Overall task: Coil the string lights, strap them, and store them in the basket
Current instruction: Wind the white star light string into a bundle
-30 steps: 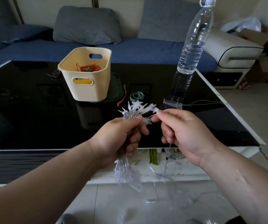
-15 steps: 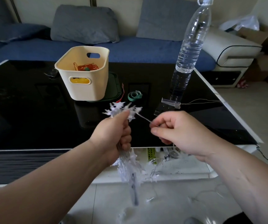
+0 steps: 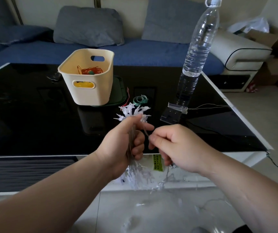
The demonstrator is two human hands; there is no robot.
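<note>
My left hand (image 3: pixel 124 145) grips a bundle of string lights (image 3: pixel 131 111) over the near edge of the black table; white star-shaped bulbs stick out above my fist and more hang blurred below it. My right hand (image 3: pixel 176 147) pinches the thin wire just right of the bundle, fingers curled. The loose wire trails down toward the floor. A cream basket (image 3: pixel 87 78) stands at the table's middle-left, holding red wire and something yellow. A green strap (image 3: pixel 140 99) lies curled to the basket's right.
A tall clear water bottle (image 3: pixel 197 54) stands at the right of the black glass table (image 3: pixel 34 115). A small clear battery box (image 3: pixel 177 108) with thin wire lies near it. A green lid sits under the basket. A blue sofa with grey cushions is behind.
My right hand has dropped and come in close to the left hand, drawing more wire along. The left hand has stayed on the bundle, shifting slightly.
</note>
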